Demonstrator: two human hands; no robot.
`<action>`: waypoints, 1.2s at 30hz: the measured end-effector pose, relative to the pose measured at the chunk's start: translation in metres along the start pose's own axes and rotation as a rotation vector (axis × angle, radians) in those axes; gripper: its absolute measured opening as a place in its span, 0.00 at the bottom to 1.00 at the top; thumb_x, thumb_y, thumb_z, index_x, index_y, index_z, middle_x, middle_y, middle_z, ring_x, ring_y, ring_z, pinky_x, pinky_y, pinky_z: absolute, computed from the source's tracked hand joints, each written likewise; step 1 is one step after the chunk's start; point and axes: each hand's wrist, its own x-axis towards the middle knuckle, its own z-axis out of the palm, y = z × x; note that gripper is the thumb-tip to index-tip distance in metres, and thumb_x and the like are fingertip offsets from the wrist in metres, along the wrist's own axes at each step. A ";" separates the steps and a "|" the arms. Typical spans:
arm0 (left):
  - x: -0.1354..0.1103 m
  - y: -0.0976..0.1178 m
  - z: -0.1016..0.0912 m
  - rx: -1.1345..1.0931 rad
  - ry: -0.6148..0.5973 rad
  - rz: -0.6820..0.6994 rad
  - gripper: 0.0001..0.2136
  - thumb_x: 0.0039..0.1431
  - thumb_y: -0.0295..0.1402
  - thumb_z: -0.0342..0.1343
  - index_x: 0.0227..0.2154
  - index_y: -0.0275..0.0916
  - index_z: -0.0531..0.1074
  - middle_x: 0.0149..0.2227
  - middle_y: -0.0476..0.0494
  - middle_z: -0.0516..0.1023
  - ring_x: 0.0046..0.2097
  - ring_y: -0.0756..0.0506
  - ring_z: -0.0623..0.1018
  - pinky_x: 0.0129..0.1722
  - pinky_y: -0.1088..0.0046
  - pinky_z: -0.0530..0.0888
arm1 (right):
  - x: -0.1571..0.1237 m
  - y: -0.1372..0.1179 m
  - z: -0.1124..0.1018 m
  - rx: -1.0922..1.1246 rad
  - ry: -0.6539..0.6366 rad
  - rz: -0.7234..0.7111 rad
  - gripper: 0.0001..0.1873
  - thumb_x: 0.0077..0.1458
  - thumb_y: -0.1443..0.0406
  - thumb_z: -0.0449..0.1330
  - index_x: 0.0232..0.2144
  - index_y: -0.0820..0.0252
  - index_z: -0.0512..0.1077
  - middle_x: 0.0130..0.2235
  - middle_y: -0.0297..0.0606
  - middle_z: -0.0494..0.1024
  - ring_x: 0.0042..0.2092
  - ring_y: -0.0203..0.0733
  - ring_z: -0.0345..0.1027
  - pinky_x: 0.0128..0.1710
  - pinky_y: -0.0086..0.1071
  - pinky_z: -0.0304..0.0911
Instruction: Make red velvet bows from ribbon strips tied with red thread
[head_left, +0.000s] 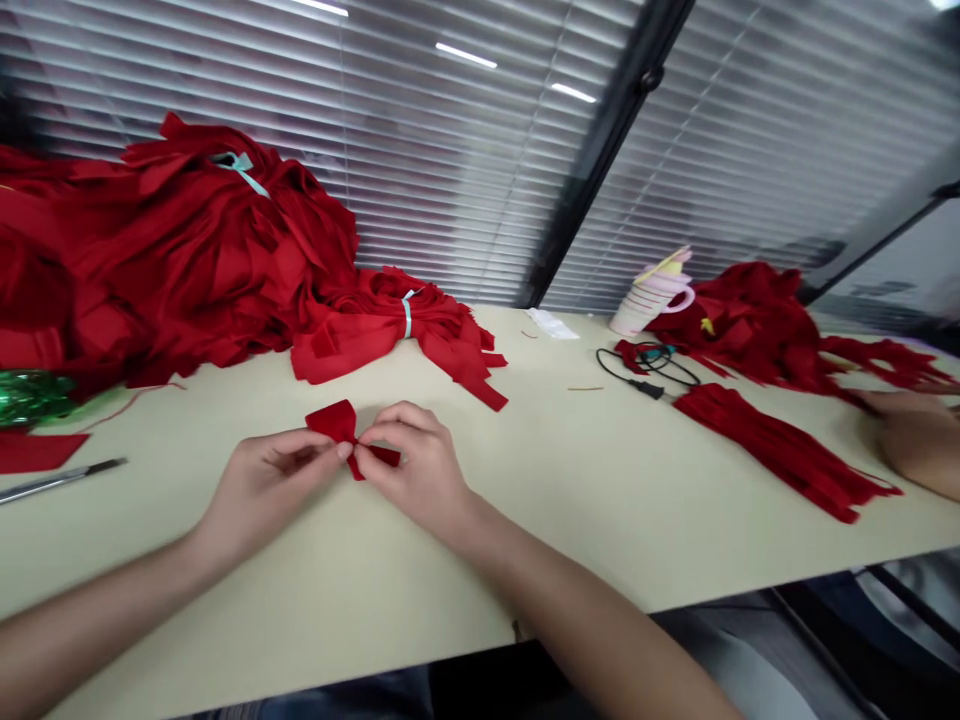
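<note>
A small red ribbon bow (337,425) lies on the beige table (570,480) in front of me. My left hand (266,485) pinches its middle from the left, fingers closed on the fabric. My right hand (416,460) pinches the same middle from the right, with part of the red ribbon hidden under its fingers. Both hands meet at the bow's centre.
A big heap of red ribbon (172,260) fills the back left, with a tied bundle (397,330) beside it. Scissors (60,482) and green foil (34,395) lie at the left. Cut red strips (780,450), a black cable (645,370), stacked tape rolls (649,295) and another person's hand (911,440) are to the right.
</note>
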 end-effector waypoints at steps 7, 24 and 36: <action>-0.003 -0.003 0.000 -0.055 -0.042 0.016 0.07 0.51 0.37 0.57 0.30 0.42 0.76 0.27 0.51 0.76 0.30 0.50 0.74 0.29 0.81 0.70 | -0.003 -0.004 0.000 -0.148 0.020 -0.066 0.04 0.48 0.67 0.59 0.23 0.58 0.73 0.28 0.32 0.73 0.32 0.35 0.68 0.39 0.34 0.59; -0.001 -0.005 0.000 -0.076 -0.049 0.009 0.07 0.52 0.38 0.57 0.27 0.41 0.76 0.25 0.49 0.75 0.29 0.49 0.73 0.30 0.78 0.69 | -0.002 -0.007 -0.001 0.154 -0.059 0.050 0.05 0.49 0.70 0.55 0.27 0.61 0.72 0.30 0.36 0.70 0.31 0.35 0.66 0.31 0.30 0.64; -0.002 -0.004 0.000 -0.194 -0.125 -0.059 0.07 0.52 0.37 0.58 0.25 0.39 0.74 0.26 0.50 0.74 0.30 0.50 0.72 0.31 0.77 0.68 | 0.000 -0.005 0.000 0.328 -0.108 0.174 0.07 0.47 0.70 0.55 0.28 0.59 0.73 0.31 0.37 0.71 0.32 0.36 0.68 0.33 0.31 0.66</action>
